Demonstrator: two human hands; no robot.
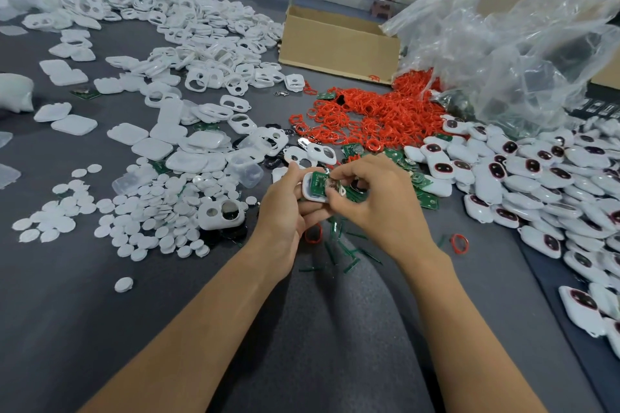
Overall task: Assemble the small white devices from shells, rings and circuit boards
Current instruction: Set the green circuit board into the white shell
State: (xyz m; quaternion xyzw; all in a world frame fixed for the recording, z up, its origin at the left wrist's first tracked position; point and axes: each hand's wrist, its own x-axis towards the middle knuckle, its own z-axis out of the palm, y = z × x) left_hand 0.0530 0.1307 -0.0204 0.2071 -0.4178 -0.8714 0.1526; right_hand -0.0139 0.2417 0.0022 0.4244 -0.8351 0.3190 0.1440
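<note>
Masking shell (pixel 307 192) and circuit board (pixel 317 182): curled fingers (pixel 339 178)

A grey table (pixel 67 329) carries a wide spread of white shells (pixel 188 20) at the far left, a scatter of flat white discs (pixel 151 211) nearer on the left, and a heap of red rings (pixel 375 111) in the middle. Behind the rings stand a cardboard box (pixel 335 43) and a crumpled clear plastic bag (pixel 520 43). Assembled white devices (pixel 536 171) are piled along the right, with green circuit boards (pixel 426 199) just beside them and thin green strips (pixel 345 255) lying near the front.
</note>
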